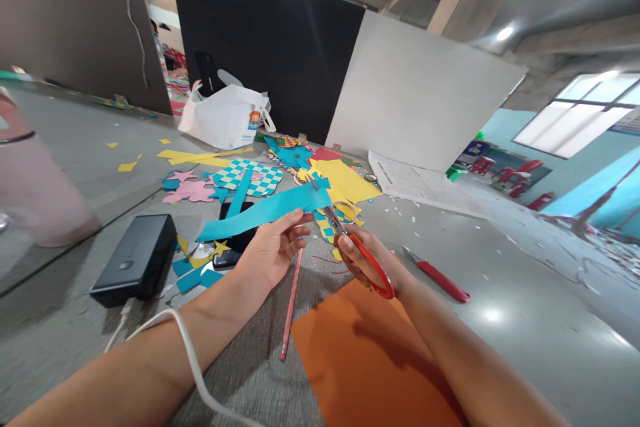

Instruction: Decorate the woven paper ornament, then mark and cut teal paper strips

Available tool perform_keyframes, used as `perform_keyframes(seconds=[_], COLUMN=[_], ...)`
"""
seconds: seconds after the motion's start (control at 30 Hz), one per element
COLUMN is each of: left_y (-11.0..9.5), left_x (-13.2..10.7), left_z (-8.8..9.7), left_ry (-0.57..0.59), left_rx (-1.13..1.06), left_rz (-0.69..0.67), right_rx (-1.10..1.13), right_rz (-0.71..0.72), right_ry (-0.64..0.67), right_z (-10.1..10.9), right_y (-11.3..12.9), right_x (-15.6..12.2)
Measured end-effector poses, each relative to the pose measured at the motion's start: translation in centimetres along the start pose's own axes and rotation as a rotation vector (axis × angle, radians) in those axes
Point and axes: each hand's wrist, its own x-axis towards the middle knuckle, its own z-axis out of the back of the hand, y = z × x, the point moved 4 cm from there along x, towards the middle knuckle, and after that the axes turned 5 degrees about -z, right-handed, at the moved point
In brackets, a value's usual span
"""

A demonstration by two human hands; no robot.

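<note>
A long blue paper strip [265, 208] is pinched between the thumb and fingers of my left hand [280, 240]. My right hand [367, 257] grips red-handled scissors [373, 270], whose blades meet the strip near its right end. Beneath my right hand lies an orange paper sheet [370, 353]. Between my forearms a pink pencil [291, 307] rests on the table. Behind the strip are a blue-and-yellow checkered paper piece [255, 178], pink paper cutouts [190, 188] and a yellow paper sheet [345, 180].
A black box-shaped device [135, 260] with a white cable [185, 340] sits left; the cable crosses my left forearm. A pink bottle [40, 180] stands beyond it. On the right lies a red-handled craft knife [443, 280]. A white bag [223, 117] and newspaper [420, 183] are at the back.
</note>
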Motion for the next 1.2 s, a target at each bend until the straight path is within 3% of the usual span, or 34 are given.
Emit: perform_keyframes(seconds=[0.3,0.57,0.83,1.2], left_y=[-0.1,-1.2,-2.0,-2.3], left_x=[0.1,0.5,0.8,0.6], left_z=[-0.2,0.3,0.5,0.4], left_ry=[0.044,-0.001,0.0,0.012], left_rx=[0.045,0.151,0.178,0.199], left_rz=[-0.037,-0.254,-0.384,-0.386], right_rx=[0.006,0.042,0.11,0.035], right_rz=[0.024,0.015,0.002,-0.004], right_ry=[0.033,0.081,0.122,0.133], right_z=[-0.1,-0.5,-0.8,-0.9], right_y=[-0.5,0.2,-0.2,0.9], right_x=[0.3,-0.1,-0.4,-0.8])
